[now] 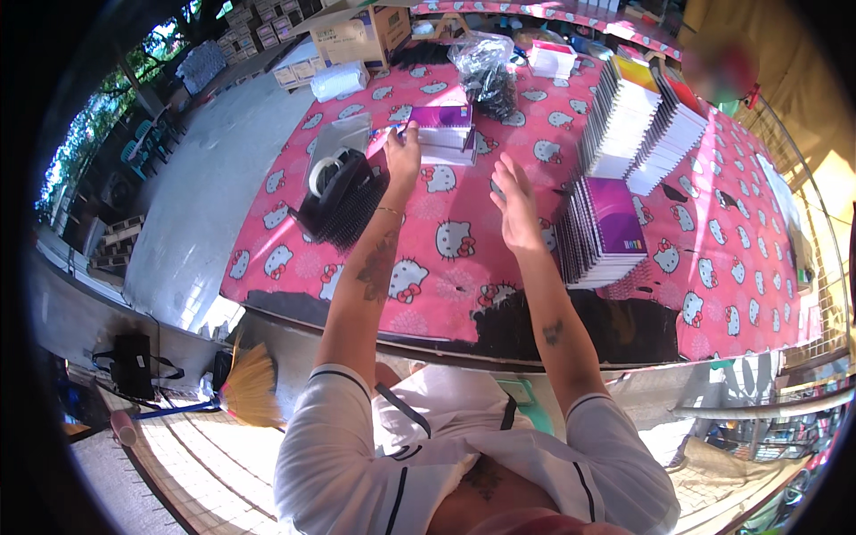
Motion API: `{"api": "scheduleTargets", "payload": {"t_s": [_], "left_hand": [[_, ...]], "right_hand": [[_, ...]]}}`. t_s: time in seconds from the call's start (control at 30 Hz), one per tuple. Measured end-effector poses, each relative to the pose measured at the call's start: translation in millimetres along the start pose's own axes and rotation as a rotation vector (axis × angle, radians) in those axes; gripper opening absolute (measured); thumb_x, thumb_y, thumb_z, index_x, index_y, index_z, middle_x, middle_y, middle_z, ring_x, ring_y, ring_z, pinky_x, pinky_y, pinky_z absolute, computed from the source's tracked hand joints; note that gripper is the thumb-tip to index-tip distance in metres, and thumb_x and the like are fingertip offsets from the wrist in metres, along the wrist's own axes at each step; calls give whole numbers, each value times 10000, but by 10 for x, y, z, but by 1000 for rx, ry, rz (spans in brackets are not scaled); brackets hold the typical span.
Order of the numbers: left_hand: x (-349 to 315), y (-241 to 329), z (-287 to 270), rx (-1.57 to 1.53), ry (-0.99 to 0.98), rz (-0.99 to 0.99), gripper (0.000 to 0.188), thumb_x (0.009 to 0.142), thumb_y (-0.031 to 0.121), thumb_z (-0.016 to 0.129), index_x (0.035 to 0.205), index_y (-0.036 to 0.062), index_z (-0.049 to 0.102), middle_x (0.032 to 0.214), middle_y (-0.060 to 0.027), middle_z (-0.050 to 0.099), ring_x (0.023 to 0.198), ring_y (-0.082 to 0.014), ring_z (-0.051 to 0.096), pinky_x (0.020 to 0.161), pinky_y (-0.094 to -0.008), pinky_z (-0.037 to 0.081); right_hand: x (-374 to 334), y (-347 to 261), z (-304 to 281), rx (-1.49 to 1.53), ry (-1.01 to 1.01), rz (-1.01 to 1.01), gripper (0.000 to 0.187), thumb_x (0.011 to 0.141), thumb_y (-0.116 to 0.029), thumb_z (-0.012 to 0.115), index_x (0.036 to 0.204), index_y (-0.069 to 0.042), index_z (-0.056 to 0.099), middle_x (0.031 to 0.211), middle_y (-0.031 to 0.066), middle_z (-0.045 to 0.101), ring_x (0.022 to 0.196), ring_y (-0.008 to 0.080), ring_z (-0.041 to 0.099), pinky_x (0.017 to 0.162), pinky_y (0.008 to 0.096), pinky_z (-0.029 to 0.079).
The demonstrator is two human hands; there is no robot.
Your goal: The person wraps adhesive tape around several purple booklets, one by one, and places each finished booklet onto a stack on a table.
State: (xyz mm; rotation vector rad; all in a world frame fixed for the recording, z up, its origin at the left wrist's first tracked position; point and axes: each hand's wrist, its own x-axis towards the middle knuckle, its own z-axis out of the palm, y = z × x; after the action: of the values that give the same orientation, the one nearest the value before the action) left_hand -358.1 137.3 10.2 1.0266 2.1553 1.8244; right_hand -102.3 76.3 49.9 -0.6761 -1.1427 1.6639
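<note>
My left hand is at the left side of a short stack of purple-covered notebooks, its fingers apart. Whether its fingertips touch the stack I cannot tell. Over the tablecloth, to the right of that stack, my right hand is held open with nothing in it. A black tape dispenser with a roll of clear tape stands left of my left forearm. Right of my right hand rises a taller stack of spiral-bound purple notebooks.
Behind the tall purple stack stand more spiral notebooks in leaning piles. A clear plastic bag of dark pieces lies toward the back. An open cardboard box is at the far left. The pink patterned tablecloth is torn along the near edge.
</note>
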Motion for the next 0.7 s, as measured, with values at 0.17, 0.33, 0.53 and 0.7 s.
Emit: {"api": "scheduleTargets", "payload": {"t_s": [0.17,0.33,0.53,0.7], "left_hand": [[350,-49,140,-330,-300,-355,896,880,675,537,1444,-9,410,1364,-215,515,1186,-322,536,976,-408,417],[479,-201,345,-504,-507,-494,968,787,721,628,1442,37,427,1201,-134,610,984,-279,595,836,-397,458],[394,-407,304,-316,-298,-357,886,767,573,685,1403,-5,470,1223,-164,618,1092,-315,589,902,-430,476],[-441,-150,221,-234,-238,-516,875,720,548,673,1376,-10,519,1282,-236,603,1232,-328,558,1028,-386,413]], "right_hand": [[1281,568,-208,52,154,162,1063,809,-741,574,1573,-129,158,1639,112,103,1514,306,-19,1189,462,-28],[2004,790,-394,35,60,247,1014,805,-756,582,1524,-102,294,1582,69,270,1438,252,226,1169,422,128],[1770,869,69,-138,-36,251,868,821,-655,594,1492,-147,383,1571,101,318,1466,256,194,1180,504,78],[1092,735,-267,-113,16,220,525,882,-433,604,1279,-100,524,1273,45,540,1217,192,435,1053,412,290]]}}
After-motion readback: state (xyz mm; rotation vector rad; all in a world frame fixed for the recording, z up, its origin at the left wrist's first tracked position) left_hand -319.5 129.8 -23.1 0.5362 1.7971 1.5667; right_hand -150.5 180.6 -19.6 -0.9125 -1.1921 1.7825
